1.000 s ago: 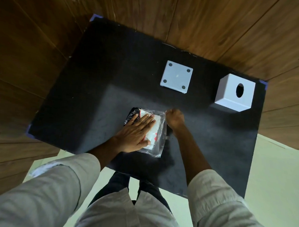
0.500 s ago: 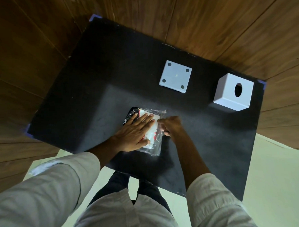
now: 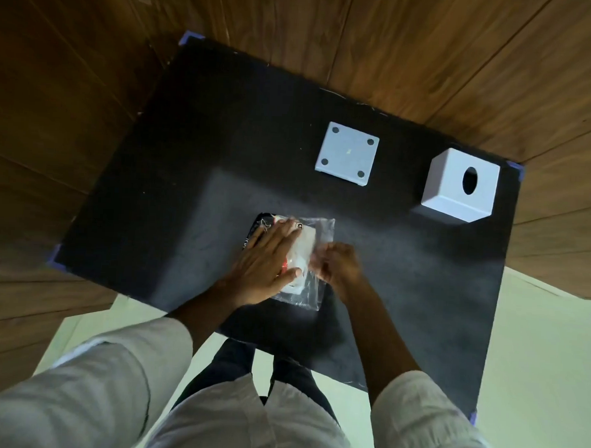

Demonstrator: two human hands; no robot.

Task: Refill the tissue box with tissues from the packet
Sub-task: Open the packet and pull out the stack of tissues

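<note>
Head view shows the left hand spread flat, fingers open, pressing down the clear plastic tissue packet on the black mat, probably to keep it from sliding. At the packet's right edge the right hand is curled, its fingers seemingly pinching the loose plastic film, likely to open it, though blur hides the exact grip. Well apart, at the mat's far right, stands the white cube tissue box, round opening up. Between them lies its white square base plate, which leaves the box open for filling.
</note>
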